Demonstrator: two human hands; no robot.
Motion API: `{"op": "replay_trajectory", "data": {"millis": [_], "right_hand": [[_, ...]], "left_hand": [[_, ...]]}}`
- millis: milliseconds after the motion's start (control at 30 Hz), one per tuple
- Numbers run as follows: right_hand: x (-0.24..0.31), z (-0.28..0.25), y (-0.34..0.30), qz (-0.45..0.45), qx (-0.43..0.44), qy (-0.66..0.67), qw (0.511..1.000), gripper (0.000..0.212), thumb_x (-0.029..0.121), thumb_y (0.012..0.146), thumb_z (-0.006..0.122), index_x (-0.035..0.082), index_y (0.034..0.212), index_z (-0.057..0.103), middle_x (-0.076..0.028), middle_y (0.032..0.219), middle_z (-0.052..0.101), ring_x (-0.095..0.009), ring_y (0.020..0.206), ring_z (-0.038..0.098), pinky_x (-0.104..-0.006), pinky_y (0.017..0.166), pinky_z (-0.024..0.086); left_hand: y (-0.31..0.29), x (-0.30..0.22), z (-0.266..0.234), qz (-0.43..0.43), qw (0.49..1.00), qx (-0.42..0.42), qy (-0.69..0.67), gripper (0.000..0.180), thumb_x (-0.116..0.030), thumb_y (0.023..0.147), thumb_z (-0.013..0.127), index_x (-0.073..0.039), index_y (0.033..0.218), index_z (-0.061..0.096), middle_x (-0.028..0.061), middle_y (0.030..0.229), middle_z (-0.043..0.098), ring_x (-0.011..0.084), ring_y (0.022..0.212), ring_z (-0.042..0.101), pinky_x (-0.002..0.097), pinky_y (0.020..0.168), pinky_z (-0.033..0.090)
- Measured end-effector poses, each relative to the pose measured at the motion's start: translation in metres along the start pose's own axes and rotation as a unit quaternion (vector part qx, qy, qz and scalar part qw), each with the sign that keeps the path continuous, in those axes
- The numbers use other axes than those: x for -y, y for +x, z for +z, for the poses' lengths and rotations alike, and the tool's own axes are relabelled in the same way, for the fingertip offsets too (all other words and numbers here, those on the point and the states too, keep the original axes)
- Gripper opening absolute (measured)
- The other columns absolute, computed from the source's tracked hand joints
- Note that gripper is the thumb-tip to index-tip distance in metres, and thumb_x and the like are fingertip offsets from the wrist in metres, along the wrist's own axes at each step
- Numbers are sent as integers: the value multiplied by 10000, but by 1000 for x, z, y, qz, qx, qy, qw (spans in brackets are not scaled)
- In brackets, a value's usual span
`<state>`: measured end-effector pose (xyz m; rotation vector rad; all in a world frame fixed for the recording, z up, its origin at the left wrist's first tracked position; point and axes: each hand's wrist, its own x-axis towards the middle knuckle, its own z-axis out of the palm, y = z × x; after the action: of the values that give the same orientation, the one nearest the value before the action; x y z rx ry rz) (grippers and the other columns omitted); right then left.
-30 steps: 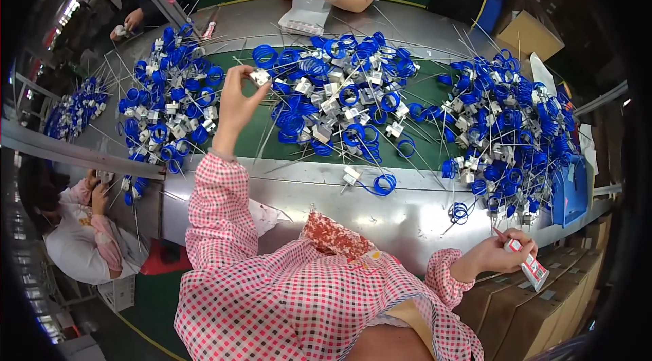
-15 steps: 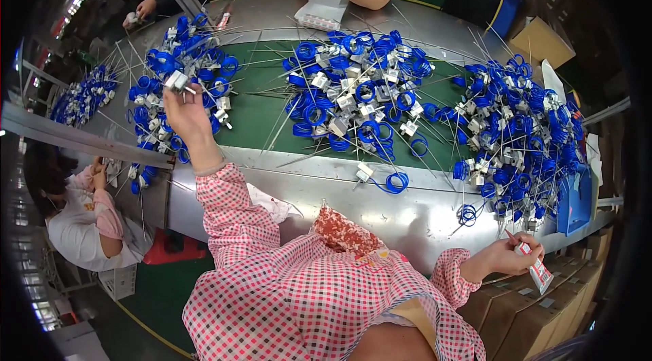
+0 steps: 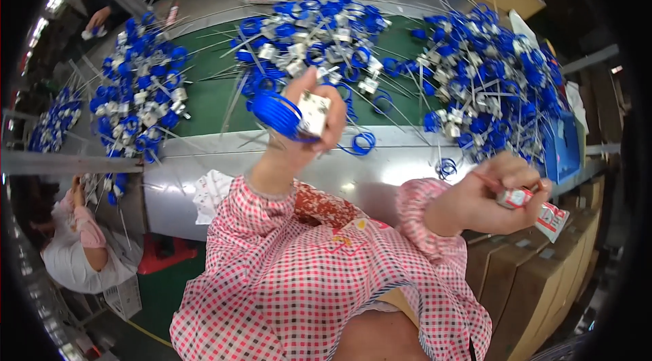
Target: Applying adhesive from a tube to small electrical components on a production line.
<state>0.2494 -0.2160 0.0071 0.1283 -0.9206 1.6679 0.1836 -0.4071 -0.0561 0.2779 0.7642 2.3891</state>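
Note:
My left hand [image 3: 297,137] is raised in front of the middle pile, fingers closed on a thermostat [image 3: 314,116]. It has a whitish square body, and its blue coiled capillary tube [image 3: 277,116] hangs out toward the left of my hand. My right hand [image 3: 499,194] is closed round a red-and-white squeeze tube [image 3: 551,220] at the right, above the table's near edge. A thin reddish tip pokes out by the thumb. The tube's flat end sticks out beyond my fingers.
Similar thermostats lie in a left pile [image 3: 139,99], a middle pile [image 3: 319,38] and a right pile [image 3: 485,82], thin probes jutting out. One blue coil [image 3: 362,143] rests near the front. A blue bin [image 3: 562,147] stands right, above cardboard boxes [image 3: 516,273]. Co-workers sit opposite and left.
My left hand has come from the left pile to the middle, nearer my body, with the thermostat. My right hand has lifted inward, still holding the tube. The whole view has shifted.

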Motion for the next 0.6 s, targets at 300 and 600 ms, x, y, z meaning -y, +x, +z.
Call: {"op": "replay_trajectory", "data": {"millis": [300,600], "right_hand": [[7,25,-36,0,109,159,981,325,265,862,353,-19,917,500,-44,534,431,-95,411,282,-233,423,231],[10,22,-37,50,126,131,982,281,250,850,380,-8,878,487,-36,541,442,-97,416,295,-233,427,242]], "left_hand": [[-8,28,84,-164,972,-22,168,700,-496,878,152,-23,470,468,48,429,434,110,368,385,235,354,287],[-14,34,71,-170,970,46,166,655,-483,897,219,16,651,567,64,546,523,96,477,469,211,470,366]]}}
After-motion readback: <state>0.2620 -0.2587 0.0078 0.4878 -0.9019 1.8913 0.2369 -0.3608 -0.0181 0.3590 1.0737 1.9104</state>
